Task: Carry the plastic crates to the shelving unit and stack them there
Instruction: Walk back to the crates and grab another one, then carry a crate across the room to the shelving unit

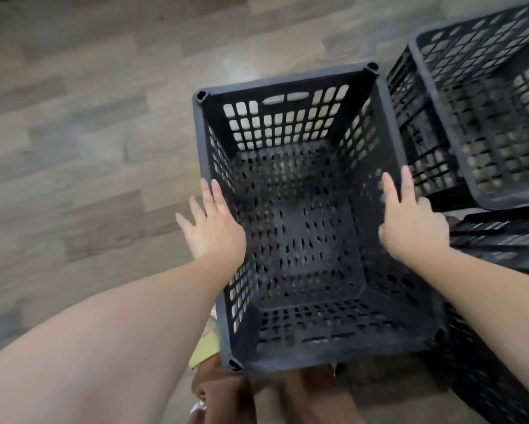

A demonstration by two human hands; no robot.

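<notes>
I'm at the pick-up step: the empty black crate (303, 228) stands on the wood floor (82, 142), beside more crates (483, 117). My left hand (214, 231) and right hand (410, 228) hover over its side rims, fingers straight, holding nothing. Next I judge both must grip the rims and lift.

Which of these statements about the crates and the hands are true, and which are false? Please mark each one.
1. The middle crate is empty. True.
2. The left hand holds a cloth. False: it holds nothing; its fingers are straight at the crate's left rim.
3. The right hand has straight fingers at the crate's right rim. True.
4. The crates are white. False: they are black.
5. Another crate lies to the right of the middle one. True.
6. The floor is carpeted. False: it looks like wood planks.
</notes>
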